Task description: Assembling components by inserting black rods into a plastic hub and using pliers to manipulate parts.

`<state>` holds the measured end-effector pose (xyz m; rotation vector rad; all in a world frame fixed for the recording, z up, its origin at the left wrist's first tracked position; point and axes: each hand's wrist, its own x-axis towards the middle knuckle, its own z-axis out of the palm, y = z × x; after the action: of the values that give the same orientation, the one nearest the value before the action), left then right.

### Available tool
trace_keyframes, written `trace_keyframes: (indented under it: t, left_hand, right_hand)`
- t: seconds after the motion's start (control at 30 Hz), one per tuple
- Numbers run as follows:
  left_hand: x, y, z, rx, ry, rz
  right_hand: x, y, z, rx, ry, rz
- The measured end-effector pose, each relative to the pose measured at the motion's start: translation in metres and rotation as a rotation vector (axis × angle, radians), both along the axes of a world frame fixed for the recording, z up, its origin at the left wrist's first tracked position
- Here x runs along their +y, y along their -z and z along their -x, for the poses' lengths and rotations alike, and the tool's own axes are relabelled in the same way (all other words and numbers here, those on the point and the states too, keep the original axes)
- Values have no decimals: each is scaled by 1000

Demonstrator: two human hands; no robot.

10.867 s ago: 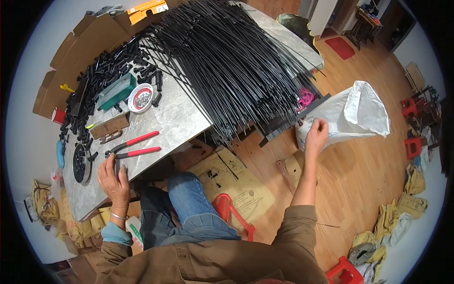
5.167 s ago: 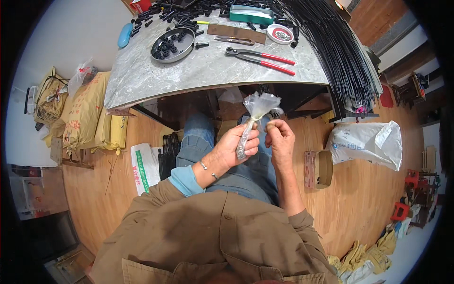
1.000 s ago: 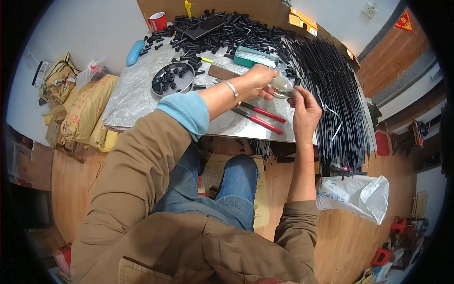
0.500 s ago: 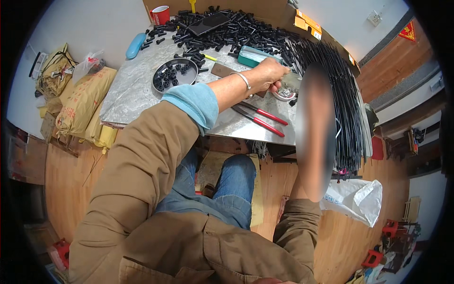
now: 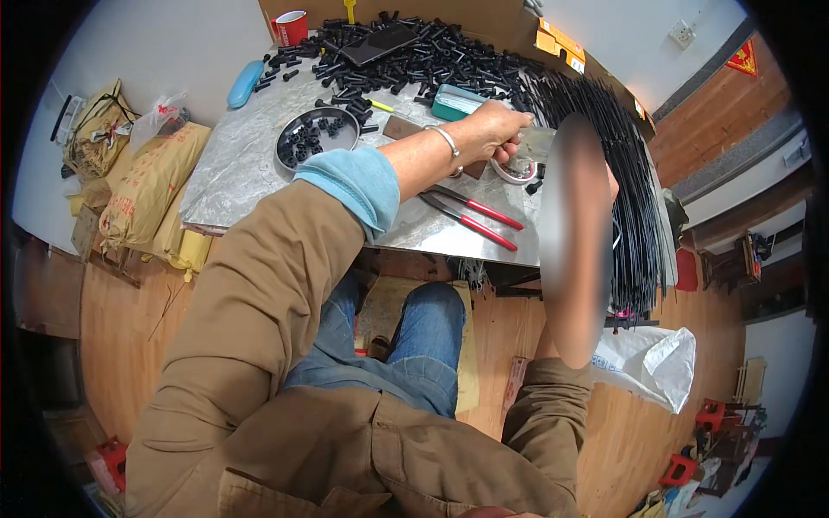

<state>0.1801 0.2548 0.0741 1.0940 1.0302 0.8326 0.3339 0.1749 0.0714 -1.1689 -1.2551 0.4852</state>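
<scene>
Over the right part of the table my left hand point(image 5: 494, 131) is closed, thumb and fingers pressed together. What they pinch, if anything, I cannot make out. A pale, see-through plastic-like piece point(image 5: 541, 141) shows just right of the fingertips. Directly below is a small round dish point(image 5: 518, 179) with a reddish rim. My right hand point(image 5: 585, 164) is at the black cable-like strands point(image 5: 635, 207); a blur hides nearly all of its fingers and whatever they hold. Red-handled pliers point(image 5: 479, 220) lie in front of my left hand, and a teal box point(image 5: 453, 102) stands behind it.
A round metal tray point(image 5: 281, 160) of small black parts sits at left. Black bolt-like pieces point(image 5: 466, 60) pile up along the back, with a dark flat panel point(image 5: 380, 45) on top. A blue case point(image 5: 246, 84) and red cup point(image 5: 291, 28) stand at the far left.
My right hand has shifted slightly to the right, and some of its edge now shows beside the blur. My left hand stays closed in nearly the same place.
</scene>
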Motion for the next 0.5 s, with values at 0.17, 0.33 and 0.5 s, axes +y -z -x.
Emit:
trace_keyframes:
  t: [0.17, 0.33, 0.5]
  left_hand:
    - [5, 1, -1, -40, -27, 9]
    - [7, 5, 0, -108, -10, 22]
    - [11, 1, 2, -147, -25, 43]
  right_hand:
    - [12, -5, -2, -4, 29, 4]
    - [26, -7, -4, -74, 29, -6]
    - [48, -9, -12, -148, 119, -4]
